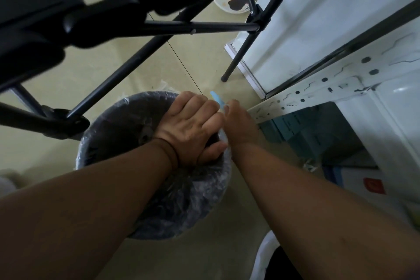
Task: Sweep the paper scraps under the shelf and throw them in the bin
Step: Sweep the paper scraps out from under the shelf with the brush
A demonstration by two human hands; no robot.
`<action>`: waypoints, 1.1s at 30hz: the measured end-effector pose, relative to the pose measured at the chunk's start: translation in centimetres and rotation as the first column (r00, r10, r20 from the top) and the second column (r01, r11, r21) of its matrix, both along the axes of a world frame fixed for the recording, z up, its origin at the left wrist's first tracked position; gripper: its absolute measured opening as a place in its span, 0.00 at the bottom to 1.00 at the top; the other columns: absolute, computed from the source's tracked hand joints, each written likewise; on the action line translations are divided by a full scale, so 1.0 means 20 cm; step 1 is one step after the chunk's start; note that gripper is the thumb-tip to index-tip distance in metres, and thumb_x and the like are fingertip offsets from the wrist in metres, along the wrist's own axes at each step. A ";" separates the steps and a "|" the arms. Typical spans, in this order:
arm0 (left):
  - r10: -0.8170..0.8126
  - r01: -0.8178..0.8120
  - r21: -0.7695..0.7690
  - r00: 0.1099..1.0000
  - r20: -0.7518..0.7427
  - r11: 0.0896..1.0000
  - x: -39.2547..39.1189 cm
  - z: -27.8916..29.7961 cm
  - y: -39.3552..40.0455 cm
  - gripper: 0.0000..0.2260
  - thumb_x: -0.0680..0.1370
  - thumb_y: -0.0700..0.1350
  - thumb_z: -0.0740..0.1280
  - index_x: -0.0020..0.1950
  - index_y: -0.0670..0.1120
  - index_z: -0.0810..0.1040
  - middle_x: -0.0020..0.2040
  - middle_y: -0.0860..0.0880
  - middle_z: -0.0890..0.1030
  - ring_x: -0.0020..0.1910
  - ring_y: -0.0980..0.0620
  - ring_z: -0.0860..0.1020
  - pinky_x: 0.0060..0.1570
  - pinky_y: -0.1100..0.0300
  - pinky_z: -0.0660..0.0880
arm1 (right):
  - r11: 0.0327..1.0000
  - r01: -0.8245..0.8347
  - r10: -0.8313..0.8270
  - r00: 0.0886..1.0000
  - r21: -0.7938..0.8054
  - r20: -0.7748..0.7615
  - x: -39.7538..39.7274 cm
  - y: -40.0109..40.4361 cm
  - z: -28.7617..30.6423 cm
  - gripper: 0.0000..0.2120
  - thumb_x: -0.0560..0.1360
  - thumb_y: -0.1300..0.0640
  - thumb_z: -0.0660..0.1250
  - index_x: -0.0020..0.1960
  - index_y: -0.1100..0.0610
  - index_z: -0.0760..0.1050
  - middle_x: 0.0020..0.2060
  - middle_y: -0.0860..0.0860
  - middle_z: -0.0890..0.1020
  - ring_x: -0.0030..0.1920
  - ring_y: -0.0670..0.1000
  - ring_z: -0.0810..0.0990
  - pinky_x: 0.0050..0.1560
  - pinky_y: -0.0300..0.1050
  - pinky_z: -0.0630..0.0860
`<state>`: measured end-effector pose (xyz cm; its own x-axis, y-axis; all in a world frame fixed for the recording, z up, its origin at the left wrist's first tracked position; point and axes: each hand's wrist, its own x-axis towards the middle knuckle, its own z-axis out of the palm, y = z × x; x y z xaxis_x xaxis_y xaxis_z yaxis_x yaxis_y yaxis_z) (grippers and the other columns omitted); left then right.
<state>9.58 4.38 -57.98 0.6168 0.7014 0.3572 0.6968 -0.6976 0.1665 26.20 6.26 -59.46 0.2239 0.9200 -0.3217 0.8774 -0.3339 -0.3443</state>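
Note:
A round bin (95, 143) lined with a dark plastic bag stands on the pale floor below me. My left hand (188, 125) reaches over its right rim, fingers bent downward and thumb near the rim. A light blue plastic tool (217, 98) pokes out between my two hands, and another pale part of it shows by my left thumb. My right hand (241, 125) grips this tool just right of the bin, touching my left fingers. The tool's shape is mostly hidden. The white metal shelf (318, 88) stands to the right. I see no paper scraps.
A black folding chair or stand (159, 27) with slanted legs crosses the upper left, one foot (225, 78) on the floor near the shelf. A white paint-stained dish (234, 3) lies far back. Boxes (306, 134) sit under the shelf. A white bag (266, 254) is at the bottom.

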 end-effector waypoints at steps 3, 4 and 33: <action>0.000 0.000 0.007 1.000 0.014 1.000 0.00 0.01 0.00 0.27 0.82 0.64 0.52 0.55 0.44 0.80 0.52 0.42 0.80 0.54 0.38 0.76 0.64 0.41 0.67 | 0.991 0.063 -0.066 0.998 0.115 0.017 0.04 0.04 0.01 0.08 0.81 0.53 0.57 0.55 0.56 0.71 0.47 0.54 0.81 0.46 0.57 0.79 0.46 0.51 0.75; 0.003 -0.003 0.007 1.000 0.018 1.000 0.00 0.01 -0.01 0.27 0.82 0.64 0.52 0.55 0.44 0.80 0.52 0.42 0.79 0.53 0.38 0.76 0.64 0.41 0.67 | 0.987 0.090 -0.090 0.996 0.132 -0.004 0.06 0.05 0.01 0.08 0.82 0.53 0.56 0.55 0.56 0.71 0.46 0.53 0.80 0.48 0.57 0.79 0.46 0.50 0.74; 0.049 -0.054 -0.055 0.995 -0.082 0.997 -0.02 0.04 -0.04 0.25 0.79 0.65 0.56 0.52 0.45 0.79 0.50 0.43 0.78 0.51 0.40 0.75 0.60 0.43 0.65 | 0.998 0.063 -0.063 0.990 0.001 0.127 0.05 0.16 -0.14 0.12 0.80 0.60 0.56 0.60 0.61 0.71 0.53 0.57 0.79 0.51 0.60 0.80 0.43 0.47 0.69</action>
<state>9.09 3.55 -57.13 0.6042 0.7510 0.2662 0.7444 -0.6512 0.1475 27.17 9.51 -62.24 0.3205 0.9019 -0.2897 0.8912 -0.3907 -0.2304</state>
